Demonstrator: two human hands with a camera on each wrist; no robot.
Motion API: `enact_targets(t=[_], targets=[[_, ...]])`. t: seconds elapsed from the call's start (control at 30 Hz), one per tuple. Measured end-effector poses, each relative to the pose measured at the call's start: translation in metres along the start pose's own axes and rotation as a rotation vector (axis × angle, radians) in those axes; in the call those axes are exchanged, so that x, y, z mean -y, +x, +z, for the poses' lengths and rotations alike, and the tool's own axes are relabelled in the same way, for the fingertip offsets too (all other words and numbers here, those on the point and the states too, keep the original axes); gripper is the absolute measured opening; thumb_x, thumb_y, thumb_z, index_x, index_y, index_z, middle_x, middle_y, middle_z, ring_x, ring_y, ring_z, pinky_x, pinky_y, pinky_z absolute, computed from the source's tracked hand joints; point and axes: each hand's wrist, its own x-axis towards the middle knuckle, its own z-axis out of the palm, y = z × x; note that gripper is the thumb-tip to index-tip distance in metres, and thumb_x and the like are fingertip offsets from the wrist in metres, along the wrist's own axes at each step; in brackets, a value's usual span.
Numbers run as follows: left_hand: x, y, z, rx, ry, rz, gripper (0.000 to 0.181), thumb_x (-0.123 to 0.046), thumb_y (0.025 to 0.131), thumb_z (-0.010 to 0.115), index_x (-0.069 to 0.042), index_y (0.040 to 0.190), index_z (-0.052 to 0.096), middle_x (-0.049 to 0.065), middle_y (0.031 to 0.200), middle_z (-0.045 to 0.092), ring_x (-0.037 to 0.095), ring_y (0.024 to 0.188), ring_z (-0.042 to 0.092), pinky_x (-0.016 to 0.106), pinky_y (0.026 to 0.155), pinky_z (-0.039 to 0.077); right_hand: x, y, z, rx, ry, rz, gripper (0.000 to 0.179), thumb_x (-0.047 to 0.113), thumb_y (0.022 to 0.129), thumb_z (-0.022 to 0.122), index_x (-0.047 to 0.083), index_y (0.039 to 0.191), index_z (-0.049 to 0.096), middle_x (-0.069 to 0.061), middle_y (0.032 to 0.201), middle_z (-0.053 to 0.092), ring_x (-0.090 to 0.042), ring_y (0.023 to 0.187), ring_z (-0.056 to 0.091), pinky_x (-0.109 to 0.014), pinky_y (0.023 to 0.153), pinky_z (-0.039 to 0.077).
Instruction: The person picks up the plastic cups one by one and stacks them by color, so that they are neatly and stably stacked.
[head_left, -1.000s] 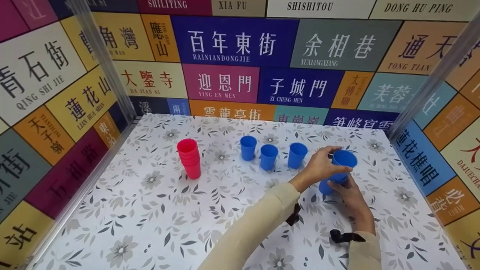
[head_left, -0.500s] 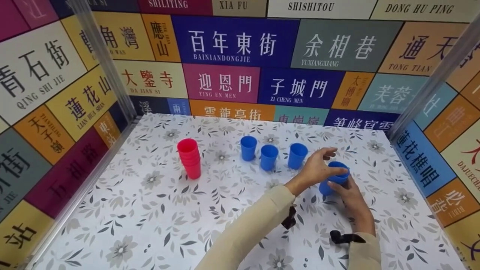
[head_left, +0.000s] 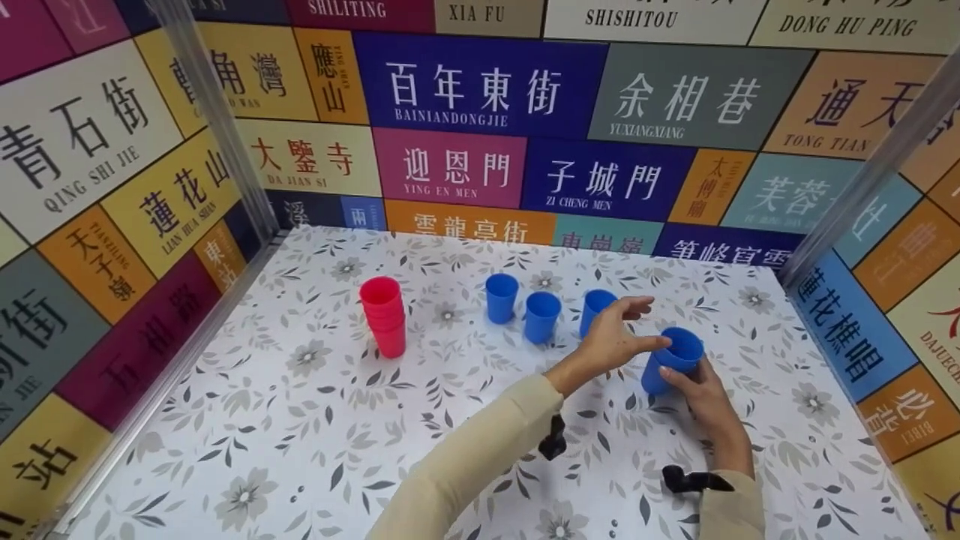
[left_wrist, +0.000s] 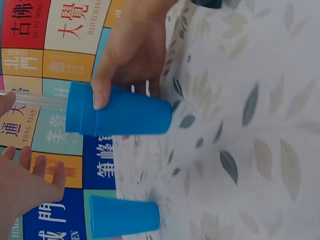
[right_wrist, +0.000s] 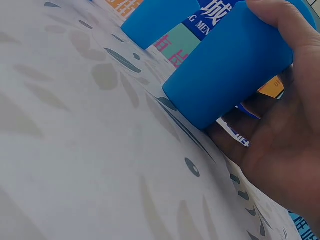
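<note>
My right hand (head_left: 697, 390) grips a blue plastic cup stack (head_left: 656, 373) at the right of the table, thumb on the near side. In the left wrist view a double rim shows that the blue cups (left_wrist: 125, 112) are nested one in another. My left hand (head_left: 609, 337) is just left of their rim, fingers spread and holding nothing. Left of it stand three single blue cups: one (head_left: 501, 298), a second (head_left: 541, 318), and a third (head_left: 595, 307) partly hidden behind the left hand. All three are upright with their mouths up.
A stack of nested red cups (head_left: 386, 322) stands upright on the left part of the table. White floral cloth (head_left: 300, 420) covers the tabletop. Panels with printed signs (head_left: 480, 82) close off the back and both sides.
The upper blue cup has gone down into the one in my right hand. My left hand has let go of it and drawn back to the left. The head view has shifted slightly.
</note>
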Motion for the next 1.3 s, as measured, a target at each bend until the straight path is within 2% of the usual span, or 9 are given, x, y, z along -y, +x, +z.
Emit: enact_targets(t=[0.17,0.33,0.6,0.87,1.03,1.17,1.3], targets=[[0.013,-0.002,-0.018,-0.004,0.01,-0.019,0.066,-0.026,0.084,0.083,-0.019,0.143,0.054,0.003,0.139,0.061,0.019,0.13,0.055,0.029,0.102,0.051,-0.001,0.0,0.0,-0.019,-0.005,0.01,0.092,0.022,0.098,0.063,0.013,0.162,-0.002,-0.025,0.166,0.012,-0.043,0.154,0.013,-0.057,0.126,0.009],[0.022,-0.004,-0.039,-0.021,-0.004,-0.003,0.067,-0.024,0.084,0.082,-0.014,0.144,0.053,0.009,0.141,0.059,0.026,0.132,0.054,0.04,0.109,0.048,-0.003,0.0,-0.001,-0.018,-0.008,-0.004,0.09,0.02,0.098,0.063,0.011,0.162,0.0,-0.024,0.166,0.014,-0.041,0.154,0.013,-0.055,0.127,0.01],[0.03,-0.002,-0.076,-0.047,0.012,-0.007,0.068,-0.024,0.085,0.081,-0.016,0.145,0.052,0.009,0.14,0.059,0.024,0.132,0.053,0.037,0.107,0.049,-0.004,-0.002,-0.002,-0.012,-0.029,-0.008,0.089,0.022,0.099,0.063,0.012,0.162,0.0,-0.023,0.166,0.014,-0.041,0.155,0.012,-0.056,0.127,0.008],[0.034,0.003,-0.115,-0.145,0.072,0.043,0.066,-0.021,0.085,0.081,-0.012,0.143,0.052,0.009,0.135,0.061,0.027,0.128,0.056,0.039,0.105,0.05,-0.003,-0.001,0.0,0.002,-0.012,-0.003,0.091,0.021,0.098,0.063,0.011,0.162,-0.002,-0.023,0.167,0.011,-0.04,0.156,0.009,-0.055,0.127,0.008],[0.041,0.007,-0.141,-0.209,0.099,0.067,0.066,-0.022,0.085,0.081,-0.009,0.143,0.051,0.012,0.137,0.059,0.03,0.13,0.053,0.044,0.109,0.047,-0.002,0.001,-0.001,0.001,-0.021,-0.005,0.092,0.023,0.099,0.063,0.013,0.162,-0.003,-0.022,0.168,0.009,-0.039,0.156,0.007,-0.054,0.127,0.006],[0.051,0.01,-0.158,-0.274,0.131,0.045,0.068,-0.023,0.084,0.081,-0.008,0.143,0.05,0.013,0.14,0.054,0.03,0.132,0.05,0.044,0.111,0.045,-0.002,0.001,-0.002,0.003,-0.03,-0.005,0.092,0.023,0.099,0.063,0.014,0.162,-0.004,-0.022,0.168,0.009,-0.04,0.156,0.007,-0.055,0.127,0.005],[0.06,0.011,-0.173,-0.328,0.124,0.0,0.07,-0.021,0.083,0.083,-0.01,0.143,0.05,0.012,0.141,0.052,0.028,0.132,0.049,0.042,0.11,0.046,-0.001,0.001,-0.002,0.008,-0.029,-0.003,0.092,0.022,0.099,0.063,0.014,0.162,-0.003,-0.022,0.168,0.009,-0.04,0.156,0.007,-0.055,0.127,0.005]])
